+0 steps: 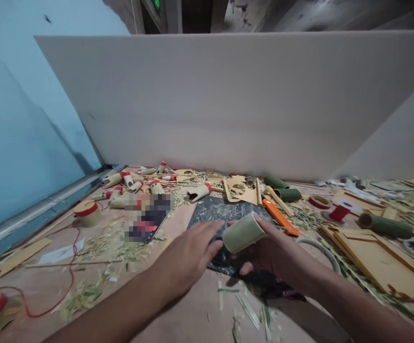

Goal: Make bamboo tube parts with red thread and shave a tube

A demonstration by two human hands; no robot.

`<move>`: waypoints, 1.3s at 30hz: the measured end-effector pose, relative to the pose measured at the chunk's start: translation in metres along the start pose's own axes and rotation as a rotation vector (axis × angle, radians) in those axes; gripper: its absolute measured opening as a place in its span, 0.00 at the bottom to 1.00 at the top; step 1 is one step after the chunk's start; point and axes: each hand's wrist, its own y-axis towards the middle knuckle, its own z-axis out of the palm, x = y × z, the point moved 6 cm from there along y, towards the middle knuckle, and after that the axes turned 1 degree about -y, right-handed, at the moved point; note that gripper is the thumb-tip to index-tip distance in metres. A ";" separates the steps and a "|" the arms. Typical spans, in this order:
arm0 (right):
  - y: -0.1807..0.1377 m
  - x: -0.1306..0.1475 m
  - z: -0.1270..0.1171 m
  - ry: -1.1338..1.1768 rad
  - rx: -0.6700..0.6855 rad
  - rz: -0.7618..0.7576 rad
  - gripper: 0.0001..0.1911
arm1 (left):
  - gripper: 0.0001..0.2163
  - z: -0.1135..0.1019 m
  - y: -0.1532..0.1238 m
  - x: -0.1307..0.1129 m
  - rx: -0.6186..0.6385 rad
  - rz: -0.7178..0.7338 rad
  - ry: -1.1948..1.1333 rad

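- Right hand (274, 252) closed around bamboo tube (244, 232), held just above dark mat (210, 209).
- Left hand (188, 257): fingertips at tube's left end; grip cannot be told.
- Orange knife (280, 216) lies beside mat.

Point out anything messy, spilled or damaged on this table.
Bamboo shavings lie strewn over the table, thickest left of the cutting mat, whose dark surface is scuffed pale. A red cord trails loose at the left. The bamboo tube in the right hand looks intact.
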 end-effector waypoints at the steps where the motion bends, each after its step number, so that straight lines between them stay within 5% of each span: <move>1: -0.002 0.001 0.001 -0.045 -0.002 -0.035 0.31 | 0.18 0.003 -0.001 -0.004 0.016 0.033 -0.067; 7: -0.012 0.008 0.000 -0.445 -0.069 -0.204 0.32 | 0.16 0.008 -0.004 -0.009 0.080 0.079 -0.189; 10: -0.011 0.004 0.002 -0.431 -0.019 -0.176 0.31 | 0.21 0.006 -0.005 -0.011 0.079 0.062 -0.221; 13: -0.010 0.001 0.005 -0.351 0.069 -0.107 0.32 | 0.15 0.003 -0.006 -0.011 0.063 0.016 -0.249; 17: -0.010 0.008 0.007 -0.499 0.077 -0.190 0.24 | 0.13 0.002 -0.005 -0.010 0.054 0.044 -0.226; 22: -0.010 0.021 0.007 -0.935 -0.107 -0.383 0.12 | 0.16 0.005 -0.003 -0.002 0.028 0.030 -0.202; 29: -0.008 0.047 -0.041 -1.012 -0.573 -0.457 0.18 | 0.12 0.010 0.002 0.009 0.031 -0.033 -0.040; 39: 0.001 0.041 -0.052 -1.236 -0.574 -0.424 0.16 | 0.04 0.028 0.059 -0.005 0.271 0.004 0.091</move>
